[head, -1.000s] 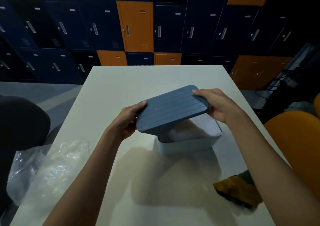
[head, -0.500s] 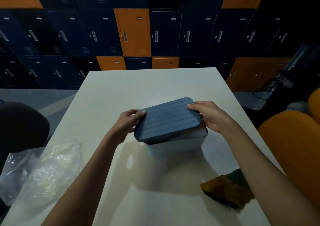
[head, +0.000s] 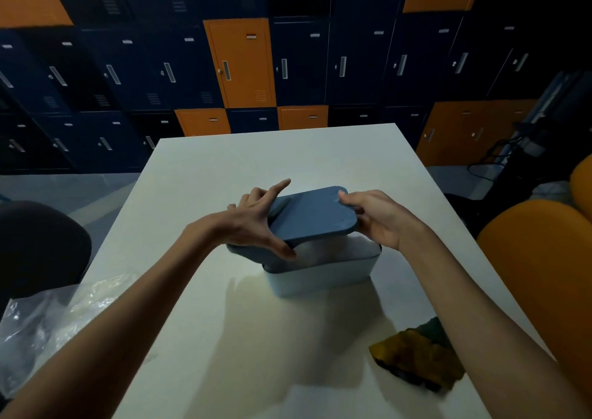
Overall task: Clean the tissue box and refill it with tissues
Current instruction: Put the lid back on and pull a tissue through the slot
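The pale tissue box [head: 320, 279] sits mid-table [head: 256, 162], white tissues [head: 333, 250] showing inside, with its dark blue lid [head: 312, 218] tilted over it and not seated. The left hand [head: 253, 223] lies splayed, fingers straight, against the lid's left end, while the right hand [head: 381, 223] grips the right end, fingers curled over the edge. A crumpled cloth [head: 416, 357] lies near right and a clear plastic bag [head: 48, 322] near left.

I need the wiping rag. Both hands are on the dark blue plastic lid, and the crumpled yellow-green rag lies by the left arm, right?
Not quite: in the head view the crumpled yellow-green rag lies by the right arm, not the left. The left hand and right hand are indeed on the dark blue plastic lid.
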The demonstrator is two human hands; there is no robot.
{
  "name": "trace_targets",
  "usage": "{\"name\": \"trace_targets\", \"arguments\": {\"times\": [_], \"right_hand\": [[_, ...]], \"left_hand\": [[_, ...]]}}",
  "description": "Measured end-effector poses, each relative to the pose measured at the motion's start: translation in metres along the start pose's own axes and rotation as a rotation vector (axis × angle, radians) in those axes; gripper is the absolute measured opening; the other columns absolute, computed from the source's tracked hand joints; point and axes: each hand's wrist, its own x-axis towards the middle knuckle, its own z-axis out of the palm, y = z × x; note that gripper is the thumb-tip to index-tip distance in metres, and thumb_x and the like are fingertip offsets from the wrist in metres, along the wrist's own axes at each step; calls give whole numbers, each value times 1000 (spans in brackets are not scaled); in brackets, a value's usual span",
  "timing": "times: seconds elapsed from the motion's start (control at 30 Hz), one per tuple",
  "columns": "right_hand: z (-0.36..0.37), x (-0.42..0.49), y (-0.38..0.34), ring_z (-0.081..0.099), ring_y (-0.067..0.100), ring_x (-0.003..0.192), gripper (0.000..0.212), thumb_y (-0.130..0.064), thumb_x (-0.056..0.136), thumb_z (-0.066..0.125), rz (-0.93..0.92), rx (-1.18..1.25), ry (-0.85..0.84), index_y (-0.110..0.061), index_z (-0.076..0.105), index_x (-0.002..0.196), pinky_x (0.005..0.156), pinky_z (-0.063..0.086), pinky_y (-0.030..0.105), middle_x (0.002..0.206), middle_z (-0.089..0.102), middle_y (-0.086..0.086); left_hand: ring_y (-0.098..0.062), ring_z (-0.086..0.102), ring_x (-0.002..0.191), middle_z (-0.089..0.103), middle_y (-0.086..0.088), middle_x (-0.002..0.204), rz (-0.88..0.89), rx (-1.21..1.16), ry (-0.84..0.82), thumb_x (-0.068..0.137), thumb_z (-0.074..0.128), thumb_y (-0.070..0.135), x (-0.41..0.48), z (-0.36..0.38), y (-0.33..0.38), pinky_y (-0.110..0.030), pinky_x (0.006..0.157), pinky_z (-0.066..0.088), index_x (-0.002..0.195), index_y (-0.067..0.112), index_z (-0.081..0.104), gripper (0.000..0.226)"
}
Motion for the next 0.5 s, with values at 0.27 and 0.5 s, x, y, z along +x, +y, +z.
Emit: {"name": "trace_targets", "arguments": {"times": [0.27, 0.5], "right_hand": [[-33, 11, 8, 60, 18, 86, 18, -28, 98, 50, -248, -420, 342, -16, 62, 103, 79, 52, 34, 106, 63, 12], [-43, 11, 31, 65, 20, 83, 28, -18, 102, 41, -11, -278, 186, -7, 65, 108, 62, 52, 25, 101, 68, 11]], "left_hand": [[-18, 30, 121, 21, 9, 125, -32, -309, -20, 49, 82, 48, -16, 15, -26, -39, 106, 38, 145, 49, 1, 125], [-17, 27, 123, 19, 13, 123, 39, -199, -21, 47, 82, 55, 1, 26, -6, -37, 108, 35, 145, 49, 1, 127]]}}
